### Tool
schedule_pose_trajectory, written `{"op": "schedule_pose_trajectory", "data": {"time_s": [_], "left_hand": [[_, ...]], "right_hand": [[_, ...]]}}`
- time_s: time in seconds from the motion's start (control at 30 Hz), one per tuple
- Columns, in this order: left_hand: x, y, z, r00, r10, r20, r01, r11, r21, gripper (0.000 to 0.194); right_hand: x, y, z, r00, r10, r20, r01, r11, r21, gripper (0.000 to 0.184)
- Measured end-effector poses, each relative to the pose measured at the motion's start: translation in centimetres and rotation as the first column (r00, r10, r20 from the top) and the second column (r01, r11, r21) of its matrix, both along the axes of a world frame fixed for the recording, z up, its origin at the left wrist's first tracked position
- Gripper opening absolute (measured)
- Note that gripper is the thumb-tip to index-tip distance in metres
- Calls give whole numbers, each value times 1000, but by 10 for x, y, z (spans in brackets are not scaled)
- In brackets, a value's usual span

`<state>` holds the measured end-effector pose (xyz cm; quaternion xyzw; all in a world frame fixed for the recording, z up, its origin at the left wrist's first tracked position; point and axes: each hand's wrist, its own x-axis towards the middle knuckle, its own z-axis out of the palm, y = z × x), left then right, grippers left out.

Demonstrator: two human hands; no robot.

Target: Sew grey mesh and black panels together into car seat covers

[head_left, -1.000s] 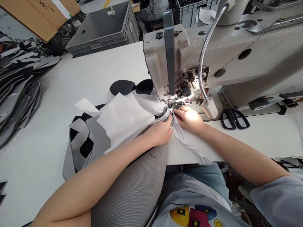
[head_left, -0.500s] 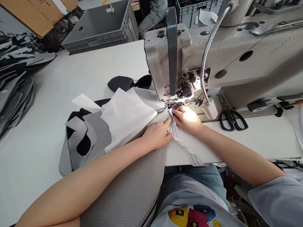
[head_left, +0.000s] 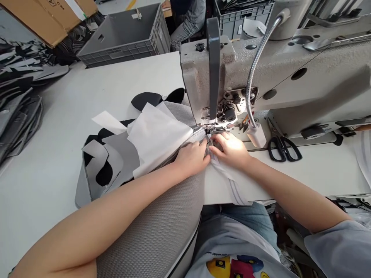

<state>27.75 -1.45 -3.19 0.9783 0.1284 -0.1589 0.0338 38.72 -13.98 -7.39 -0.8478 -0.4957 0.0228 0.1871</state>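
Note:
My left hand (head_left: 191, 157) rests with curled fingers on the grey mesh fabric (head_left: 150, 227), gripping its edge just in front of the needle area of the sewing machine (head_left: 199, 69). Beside it, my right hand (head_left: 232, 150) pinches a white striped tape (head_left: 235, 189) under the machine's lamp. The tape trails down over the table's front edge. A white cloth piece (head_left: 159, 135) lies on the fabric left of the needle, and grey and black parts of the work spread further left. The stitching point itself is partly hidden by my fingers.
Black-handled scissors (head_left: 284, 147) lie right of my right hand, with small orange-handled snips (head_left: 245, 122) by the lamp (head_left: 256, 135). A grey crate (head_left: 124, 50) stands behind the table. Stacked fabric pieces (head_left: 20, 112) are at left. Another person's leg (head_left: 188, 29) shows behind.
The fabric and white cloth have shifted slightly right and toward the needle. My left index finger has drawn in, and my right thumb sits lower along the tape.

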Motion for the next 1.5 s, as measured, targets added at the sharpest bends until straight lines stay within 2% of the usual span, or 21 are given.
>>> {"op": "schedule_pose_trajectory", "data": {"time_s": [0.03, 0.1, 0.2, 0.23, 0.27, 0.33, 0.37, 0.4, 0.43, 0.47, 0.5, 0.53, 0.57, 0.6, 0.67, 0.77, 0.9, 1.03, 1.13, 1.27, 1.5], "left_hand": [[-5, 0, 3, 1000, 10, -23, -9, 1000, 4, 58], [-18, -2, 9, 997, 32, -67, -32, 999, 8, 65], [-33, -5, 13, 996, 51, -67, -51, 999, -1, 73], [-34, -6, 13, 997, 51, -57, -52, 999, -14, 75], [-35, -7, 13, 997, 53, -49, -54, 998, -29, 75], [-30, -9, 11, 998, 53, -45, -55, 997, -55, 72], [-27, -11, 10, 998, 47, -49, -50, 997, -63, 70], [-24, -12, 9, 998, 34, -57, -38, 997, -66, 69], [-21, -13, 9, 997, 19, -71, -24, 998, -63, 68], [-18, -14, 9, 996, 2, -86, -7, 998, -55, 67], [-16, -15, 9, 995, -16, -100, 12, 999, -41, 65], [-15, -15, 8, 994, -33, -107, 31, 999, -21, 64], [-15, -16, 8, 993, -49, -106, 49, 999, 4, 62], [-16, -16, 7, 993, -64, -97, 68, 997, 33, 61], [-17, -17, 5, 993, -91, -76, 97, 992, 78, 59], [-19, -16, 2, 993, -105, -61, 110, 990, 90, 58], [-17, -15, 1, 996, -78, -46, 81, 995, 59, 57], [-10, -12, 1, 999, -19, -33, 20, 1000, 17, 54], [-4, -7, -2, 1000, -3, 6, 3, 1000, 13, 54], [3, -2, -5, 997, -47, 56, 44, 998, 42, 54], [6, 1, -3, 994, -107, 6, 107, 994, 37, 50]], "right_hand": [[-6, -4, 5, 1000, 27, -16, -28, 999, -45, 40], [-26, -18, 14, 986, 162, -43, -167, 969, -180, 39], [-73, -52, 21, 900, 433, -51, -422, 834, -355, 30], [-90, -66, 22, 853, 519, -51, -495, 775, -393, 24], [-105, -79, 24, 786, 612, -85, -583, 689, -429, 17], [-123, -99, 29, 629, 734, -256, -736, 456, -501, 11], [-124, -104, 33, 593, 730, -340, -762, 372, -530, 11], [-119, -106, 37, 613, 696, -375, -746, 353, -564, 12], [-109, -103, 42, 681, 646, -344, -689, 408, -599, 16], [-95, -96, 45, 776, 582, -244, -587, 524, -617, 22], [-78, -87, 47, 854, 509, -108, -469, 665, -581, 26], [-60, -76, 47, 912, 410, 20, -337, 778, -531, 28], [-44, -64, 45, 944, 307, 119, -216, 849, -482, 30], [-30, -52, 41, 957, 225, 182, -127, 892, -433, 30], [-11, -30, 28, 971, 101, 217, -23, 943, -332, 31], [-4, -9, 7, 988, 42, 149, -9, 977, -213, 34], [-5, 1, -7, 996, 71, 56, -66, 994, -86, 38], [-1, 2, -10, 991, 98, 91, -97, 995, -13, 35], [5, 3, -11, 990, 65, 122, -67, 998, 12, 35], [13, 4, -14, 996, 17, 87, -18, 1000, 15, 37], [14, 3, -20, 997, -81, 19, 79, 993, 92, 32]]}}
